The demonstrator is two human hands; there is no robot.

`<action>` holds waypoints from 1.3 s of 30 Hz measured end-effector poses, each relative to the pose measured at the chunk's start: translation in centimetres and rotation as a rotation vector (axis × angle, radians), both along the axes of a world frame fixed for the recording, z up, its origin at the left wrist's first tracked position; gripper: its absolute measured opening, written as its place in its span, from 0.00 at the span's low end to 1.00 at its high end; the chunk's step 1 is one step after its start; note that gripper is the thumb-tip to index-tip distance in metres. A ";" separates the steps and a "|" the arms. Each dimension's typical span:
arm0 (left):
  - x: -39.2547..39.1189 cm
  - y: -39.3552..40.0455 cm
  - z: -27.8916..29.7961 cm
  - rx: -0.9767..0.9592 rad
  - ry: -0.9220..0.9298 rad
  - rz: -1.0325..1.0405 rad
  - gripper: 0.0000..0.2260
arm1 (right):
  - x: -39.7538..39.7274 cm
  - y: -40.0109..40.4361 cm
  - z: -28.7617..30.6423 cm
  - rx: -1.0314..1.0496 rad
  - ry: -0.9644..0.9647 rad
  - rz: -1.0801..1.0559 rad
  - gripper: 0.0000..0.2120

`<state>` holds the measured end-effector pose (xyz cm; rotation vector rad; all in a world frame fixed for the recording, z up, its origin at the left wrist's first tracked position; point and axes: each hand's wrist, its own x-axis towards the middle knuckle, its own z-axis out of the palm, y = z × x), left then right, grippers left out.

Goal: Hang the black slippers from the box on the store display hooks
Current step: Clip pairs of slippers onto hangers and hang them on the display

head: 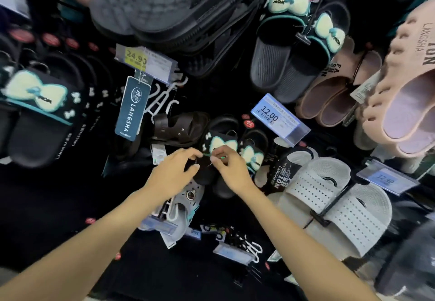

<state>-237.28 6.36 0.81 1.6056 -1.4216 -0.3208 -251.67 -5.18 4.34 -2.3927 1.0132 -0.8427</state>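
A pair of black slippers with pale bows [226, 145] hangs low in the middle of the dark display wall. My left hand [175, 171] pinches the slipper's teal-edged strap from the left. My right hand [231, 167] pinches the same strap from the right, fingers curled just under the bow. Both forearms reach up from the bottom of the view. More black bow slippers hang at the far left [37, 103] and at the upper right [303, 32]. The hook behind the held pair is hidden, and no box is in view.
Price tags reading 24.90 [138, 59] and 12.00 [275, 117] stick out on hook ends. Pink slippers [397, 103] hang at right, white perforated ones [329, 202] at lower right, a dark brown sandal [179, 126] beside my hands, grey soles [150, 6] overhead.
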 end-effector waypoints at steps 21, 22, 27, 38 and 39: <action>15.4 25.1 -5.9 0.688 -0.536 0.281 0.10 | 18.3 17.3 -6.2 -0.126 0.665 0.665 0.04; 16.0 26.0 -6.5 0.702 -0.572 0.279 0.09 | 19.0 18.0 -6.3 -0.142 0.691 0.691 0.04; 19.6 30.4 -10.4 0.818 -0.641 0.286 0.12 | 22.4 20.6 -7.6 -0.175 0.780 0.771 0.03; 23.1 35.4 -16.4 0.998 -0.626 0.300 0.13 | 27.9 25.5 -17.0 -0.077 0.921 0.893 0.08; 23.5 35.7 -17.2 1.028 -0.616 0.302 0.14 | 28.2 25.9 -18.1 -0.056 0.931 0.902 0.08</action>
